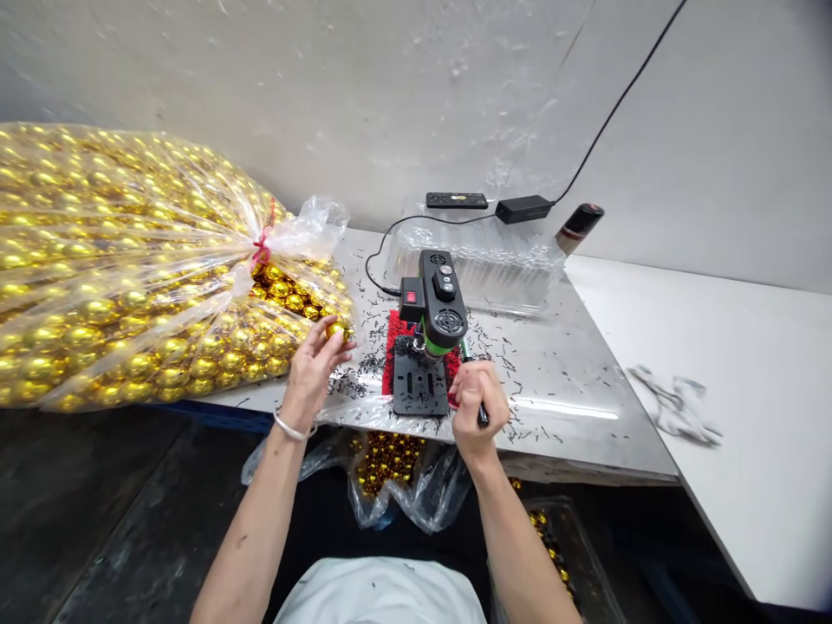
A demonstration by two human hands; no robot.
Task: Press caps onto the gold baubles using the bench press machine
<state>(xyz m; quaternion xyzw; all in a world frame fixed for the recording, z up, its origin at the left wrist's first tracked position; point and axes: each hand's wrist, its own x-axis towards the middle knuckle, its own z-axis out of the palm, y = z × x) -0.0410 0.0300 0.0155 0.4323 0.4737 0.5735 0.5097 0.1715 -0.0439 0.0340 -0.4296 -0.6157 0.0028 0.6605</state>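
My left hand [313, 368] pinches a shiny gold ball [338, 330] between thumb and fingers, at the torn opening of a big clear bag of gold balls [162, 286]. To its right stands a small black bench drill press [443, 299] with a slotted base plate [421, 381] on a red mat [394, 334]. My right hand [479, 406] is wrapped round the black-ended lever [483, 416] on the press's right side. Under the press head, the working tip is partly hidden.
Dark shavings [494, 347] litter the grey tabletop. Behind the press lie a clear plastic tray [481, 269], a black power adapter [523, 209] and a dark-capped can [581, 227]. A glove [679, 407] rests on the white table. Below the edge hangs an open bag of gold balls [390, 464].
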